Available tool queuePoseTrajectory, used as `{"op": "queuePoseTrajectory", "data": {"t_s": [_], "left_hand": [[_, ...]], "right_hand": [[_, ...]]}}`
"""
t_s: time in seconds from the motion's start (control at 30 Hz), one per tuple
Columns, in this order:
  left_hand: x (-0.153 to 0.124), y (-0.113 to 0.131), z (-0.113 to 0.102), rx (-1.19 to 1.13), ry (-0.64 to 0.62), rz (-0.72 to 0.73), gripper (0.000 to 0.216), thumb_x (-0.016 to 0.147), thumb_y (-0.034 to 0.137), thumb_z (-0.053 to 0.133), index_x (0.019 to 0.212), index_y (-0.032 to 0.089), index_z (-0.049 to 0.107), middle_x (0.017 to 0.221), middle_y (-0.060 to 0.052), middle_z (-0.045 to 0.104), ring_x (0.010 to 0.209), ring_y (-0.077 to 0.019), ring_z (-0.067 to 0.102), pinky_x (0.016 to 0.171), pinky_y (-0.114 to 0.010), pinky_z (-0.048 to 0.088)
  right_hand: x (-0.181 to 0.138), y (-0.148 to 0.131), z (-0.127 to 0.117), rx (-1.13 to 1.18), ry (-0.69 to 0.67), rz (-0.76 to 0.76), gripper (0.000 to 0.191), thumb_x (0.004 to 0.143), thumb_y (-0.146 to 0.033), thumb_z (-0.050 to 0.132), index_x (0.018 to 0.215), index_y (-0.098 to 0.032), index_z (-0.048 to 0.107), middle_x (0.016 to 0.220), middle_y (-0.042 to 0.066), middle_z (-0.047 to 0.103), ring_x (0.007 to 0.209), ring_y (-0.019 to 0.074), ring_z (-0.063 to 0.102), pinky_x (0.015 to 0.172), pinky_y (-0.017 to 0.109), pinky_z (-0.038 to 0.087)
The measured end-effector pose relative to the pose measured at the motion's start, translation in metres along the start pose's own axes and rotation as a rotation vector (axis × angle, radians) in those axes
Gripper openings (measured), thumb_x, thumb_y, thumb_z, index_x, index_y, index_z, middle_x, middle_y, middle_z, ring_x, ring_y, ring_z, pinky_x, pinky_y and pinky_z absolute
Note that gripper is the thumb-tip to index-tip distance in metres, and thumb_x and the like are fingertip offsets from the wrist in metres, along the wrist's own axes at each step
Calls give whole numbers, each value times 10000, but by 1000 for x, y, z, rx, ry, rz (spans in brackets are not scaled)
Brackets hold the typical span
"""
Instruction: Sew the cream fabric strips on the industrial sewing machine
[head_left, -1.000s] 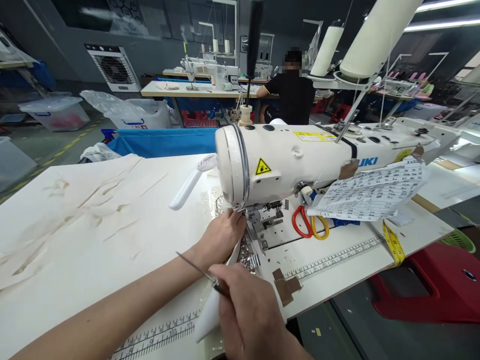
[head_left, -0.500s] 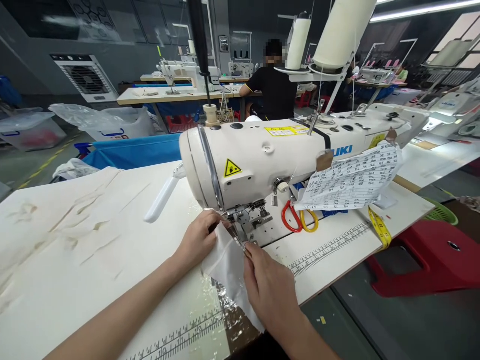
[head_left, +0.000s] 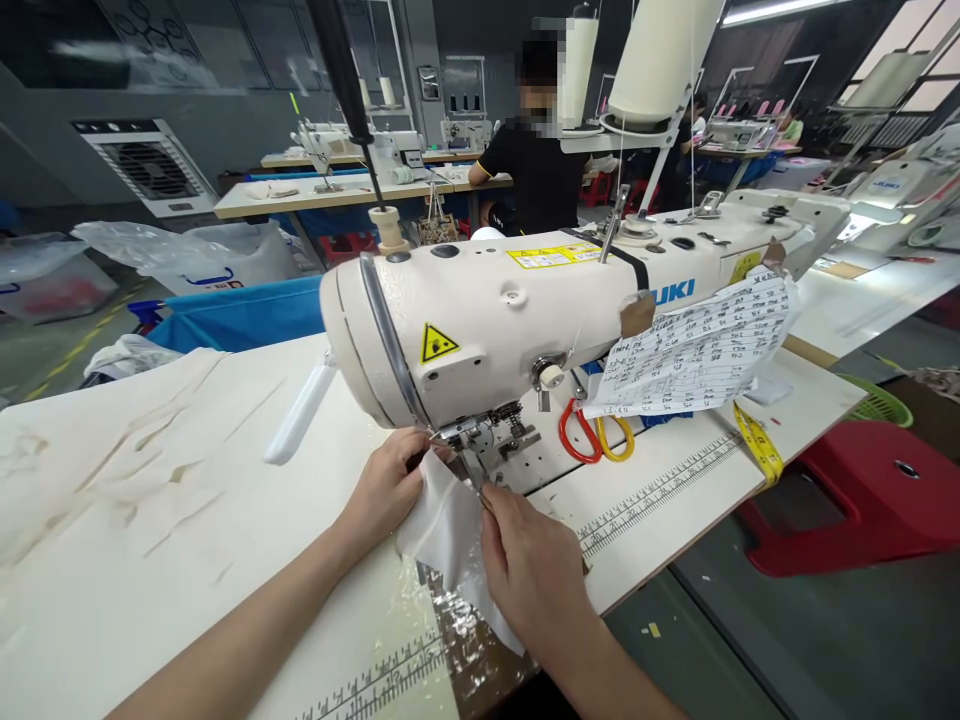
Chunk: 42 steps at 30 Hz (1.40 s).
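Observation:
A white sewing machine (head_left: 525,310) stands on the cream worktable (head_left: 150,500). Under its needle area lies a small piece of white fabric (head_left: 442,525). My left hand (head_left: 386,485) pinches the fabric's far edge just left of the presser foot (head_left: 480,450). My right hand (head_left: 532,560) is closed at the fabric's right edge, its fingertips close to the needle, with a thin metal tool partly showing between them. Both hands lie on the fabric.
Red and yellow scissors (head_left: 596,440) lie behind the needle plate. A printed paper sheet (head_left: 697,350) is taped to the machine arm. A yellow tape measure (head_left: 757,445) hangs at the table edge above a red stool (head_left: 862,500). Another person (head_left: 536,150) sits at a far table.
My right hand moved from the near table edge up to the needle area. The white fabric now lies spread between both hands. The view has shifted, so the machine sits further left.

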<state>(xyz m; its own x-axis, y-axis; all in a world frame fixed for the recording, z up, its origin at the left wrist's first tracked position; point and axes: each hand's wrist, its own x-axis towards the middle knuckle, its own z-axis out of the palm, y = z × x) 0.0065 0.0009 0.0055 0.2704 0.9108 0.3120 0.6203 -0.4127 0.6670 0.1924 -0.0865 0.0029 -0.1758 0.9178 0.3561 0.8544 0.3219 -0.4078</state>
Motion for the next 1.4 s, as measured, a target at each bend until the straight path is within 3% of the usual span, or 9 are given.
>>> {"op": "queuePoseTrajectory", "data": {"t_s": [0.63,0.8,1.07,1.4], "left_hand": [[-4,-2,0,79,-27,20,268,871,394,485,822,187,648,907,-76,673,868,-233,631,759,-350,514],[-3,-2,1,98,-6,-2,260,846,399,474,757,202,620,852,-66,679,833,-231,635,733,-338,509],[-2,1,-2,108,-35,-150,304,825,461,474,681,222,595,735,-41,646,778,-232,624,690,-325,496],[1,3,-1,106,-31,-156,326,796,484,459,607,230,540,644,-25,619,700,-221,620,643,-312,464]], "right_hand": [[-2,-1,3,-53,21,-24,282,905,-98,554,1169,-136,645,899,68,759,713,209,737,527,272,517],[-3,-2,5,-56,33,-23,287,900,-76,560,1169,-138,639,891,63,754,703,203,732,541,269,522],[-3,0,8,-43,59,-37,332,866,-74,569,1190,-106,639,902,77,764,680,234,737,531,321,558],[-2,-1,8,-1,72,-22,267,881,-81,546,1118,-161,638,828,41,744,666,203,718,510,283,493]]}}
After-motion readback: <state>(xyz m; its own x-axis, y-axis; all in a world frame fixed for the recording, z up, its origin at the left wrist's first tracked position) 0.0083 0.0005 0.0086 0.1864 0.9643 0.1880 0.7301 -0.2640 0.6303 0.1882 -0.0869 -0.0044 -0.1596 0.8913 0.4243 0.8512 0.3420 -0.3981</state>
